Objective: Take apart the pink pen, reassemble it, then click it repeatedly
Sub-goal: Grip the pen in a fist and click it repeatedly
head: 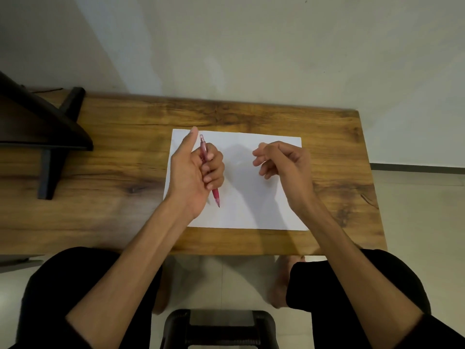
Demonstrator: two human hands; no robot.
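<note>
A white rectangular sheet of paper point(254, 197) lies flat on the brown wood-grain counter point(120, 157), and everything else sits in relation to it. Over the sheet's left part, the left hand point(193, 172) holds the slim pink translucent plastic pen point(209, 170) in a fist: the fingers point(214, 170) are curled tightly round the barrel, while the thumb sticks out straight toward the sheet's far left corner, beside the pen's clicker end and not touching it. The pen stands tilted, its clicker end toward the sheet's far edge and its darker pink grip and tip pointing down toward the near edge, just above the paper (whether the tip touches the paper cannot be told). The pen looks whole, with no loose parts on the sheet.

Over the sheet's right part, well apart from the pen, the right hand point(281, 165) hovers with its fingers loosely curled inward and holding nothing. Both bare forearms reach in across the sheet's near edge.

Left of the sheet, at the counter's far left end, stands a black angular stand point(47, 137). Nearer than the sheet, below the counter's edge, are the person's dark-clad knees and a black stool point(219, 328) on a pale tiled floor point(415, 217).
</note>
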